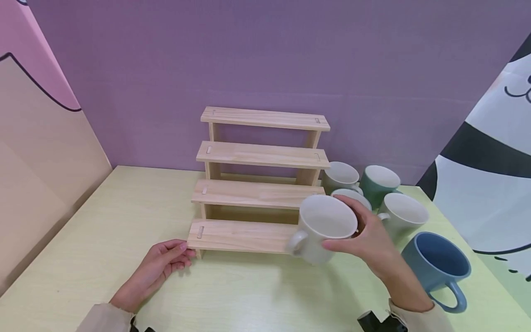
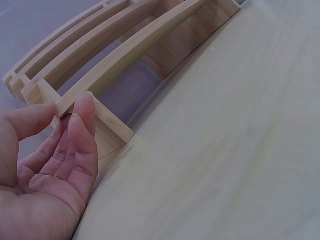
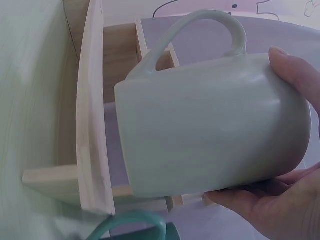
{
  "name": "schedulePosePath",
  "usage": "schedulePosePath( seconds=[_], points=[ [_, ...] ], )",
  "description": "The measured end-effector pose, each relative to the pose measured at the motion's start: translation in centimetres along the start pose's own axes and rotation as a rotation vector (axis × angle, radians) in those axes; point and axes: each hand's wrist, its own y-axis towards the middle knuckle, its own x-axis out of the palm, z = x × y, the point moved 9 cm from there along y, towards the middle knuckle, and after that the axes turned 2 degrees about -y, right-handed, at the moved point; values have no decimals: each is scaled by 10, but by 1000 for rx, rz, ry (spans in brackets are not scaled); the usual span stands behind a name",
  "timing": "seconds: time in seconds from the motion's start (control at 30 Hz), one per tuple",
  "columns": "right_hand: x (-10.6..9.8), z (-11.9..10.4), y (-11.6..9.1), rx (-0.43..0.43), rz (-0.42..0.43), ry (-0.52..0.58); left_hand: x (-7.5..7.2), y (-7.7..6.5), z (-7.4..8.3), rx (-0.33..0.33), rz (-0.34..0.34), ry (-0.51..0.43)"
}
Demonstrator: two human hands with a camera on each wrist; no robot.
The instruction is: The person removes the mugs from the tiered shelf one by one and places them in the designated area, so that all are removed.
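Note:
My right hand (image 1: 369, 235) grips a white mug (image 1: 325, 226) around its side, holding it over the right end of the lowest step of a wooden tiered shelf (image 1: 244, 235). The mug's handle points left in the head view. Seen by the right wrist camera, the mug (image 3: 210, 125) lies between the thumb and the fingers. My left hand (image 1: 159, 267) pinches the left front corner of that lowest step. In the left wrist view, thumb and fingertips meet the board's end (image 2: 75, 97).
Right of the shelf stand a blue mug (image 1: 435, 258), a whitish mug (image 1: 402, 216), a green mug (image 1: 378, 186) and a pale mug (image 1: 340, 177). Another white mug (image 1: 356, 196) is partly hidden behind the right hand. A purple wall (image 1: 265, 55) rises behind the pale table (image 1: 157, 198).

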Motion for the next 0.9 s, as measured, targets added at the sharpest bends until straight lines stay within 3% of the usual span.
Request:
schedulePosePath(
  seconds=[0.5,0.9],
  points=[
    [-26,19,-10,54,56,-84,-1,-1,-2,-10,4,2],
    [-38,39,-15,159,76,-126,-2,0,-1,-13,13,8]
  ],
)
